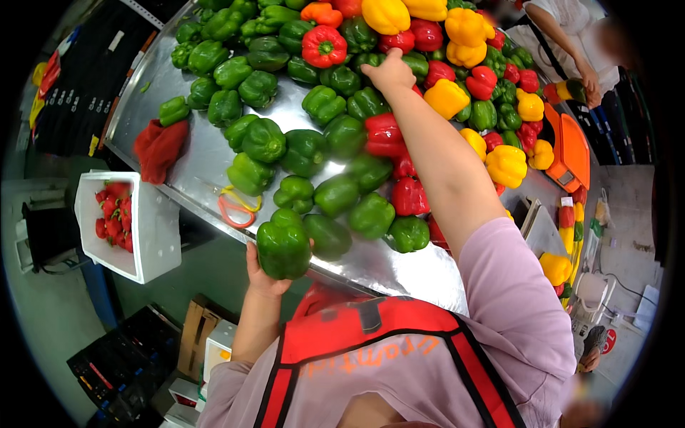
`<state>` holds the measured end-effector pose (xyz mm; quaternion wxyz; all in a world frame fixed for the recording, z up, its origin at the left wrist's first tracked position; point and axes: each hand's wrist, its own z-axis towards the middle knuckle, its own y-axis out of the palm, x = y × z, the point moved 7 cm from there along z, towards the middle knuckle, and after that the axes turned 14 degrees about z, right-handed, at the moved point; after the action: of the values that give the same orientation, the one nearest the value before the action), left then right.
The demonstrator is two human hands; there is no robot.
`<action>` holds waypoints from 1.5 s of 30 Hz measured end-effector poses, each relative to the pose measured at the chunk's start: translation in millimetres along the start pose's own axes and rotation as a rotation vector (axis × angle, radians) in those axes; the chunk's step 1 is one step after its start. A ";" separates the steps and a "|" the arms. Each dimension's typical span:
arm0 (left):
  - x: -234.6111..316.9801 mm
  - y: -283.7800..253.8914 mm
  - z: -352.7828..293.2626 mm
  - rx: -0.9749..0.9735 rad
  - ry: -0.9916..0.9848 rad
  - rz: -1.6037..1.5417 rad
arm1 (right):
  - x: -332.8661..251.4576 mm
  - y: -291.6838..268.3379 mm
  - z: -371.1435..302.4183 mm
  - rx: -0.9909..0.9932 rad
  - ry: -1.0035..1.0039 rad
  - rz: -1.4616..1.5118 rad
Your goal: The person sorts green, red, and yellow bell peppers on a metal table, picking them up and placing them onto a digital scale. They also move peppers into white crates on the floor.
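A large green bell pepper (284, 239) sits in my left hand (267, 282), lifted at the near edge of the metal table (421, 278). The fingers of that hand wrap its underside and sides. My right arm stretches far across the table, and my right hand (391, 74) is over the heap, its thumb and forefinger apart. Closest to its fingertips are a red pepper (397, 43) and green peppers (340, 80); the other fingers are partly hidden. I see nothing held there. Scissors with yellow and orange handles (239, 208) lie by the left edge.
Yellow peppers (506, 166) and red ones (410, 196) lie around my right arm. A red cloth (160, 150) rests on the table's left edge. Beside it, a white foam box (158, 232) holds red peppers. An orange bin (572, 153) and another person (571, 43) are at right.
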<state>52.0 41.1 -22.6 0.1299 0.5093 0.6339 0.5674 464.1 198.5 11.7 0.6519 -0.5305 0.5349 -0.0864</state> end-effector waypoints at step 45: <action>-194.2 148.4 16.5 -0.126 -0.488 0.310 | 378.2 -285.8 -370.5 1.022 -0.119 0.338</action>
<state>225.1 -127.4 18.3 0.2215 0.7123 0.4621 0.4796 457.9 -401.5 56.7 0.8608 -0.0566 0.4648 -0.1993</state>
